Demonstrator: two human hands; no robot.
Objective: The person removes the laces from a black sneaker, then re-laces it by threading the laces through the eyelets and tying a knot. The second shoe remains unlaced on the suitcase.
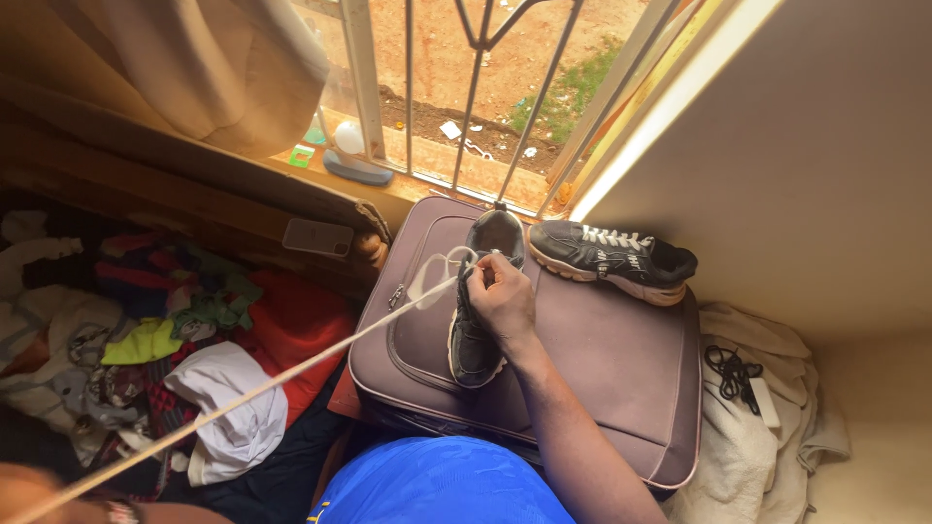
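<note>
- While our right hand (502,296) presses closed on the dark shoe (478,320) lying at the centre of the mauve suitcase (621,378), a long pale lace (291,374) runs taut from its eyelets toward 8 o'clock
- Our left hand (29,490), blurred at the frame's 8 o'clock corner, appears to grip the lace's far end, though we cannot tell its fingers
- We judge a hard pull could drag the shoe off the lid, or slip the lace out of its eyelets
- The second shoe (614,257), at 2 o'clock near the suitcase edge, could be knocked off; the clothes heap (165,330) at 9 o'clock might snag the lace
</note>
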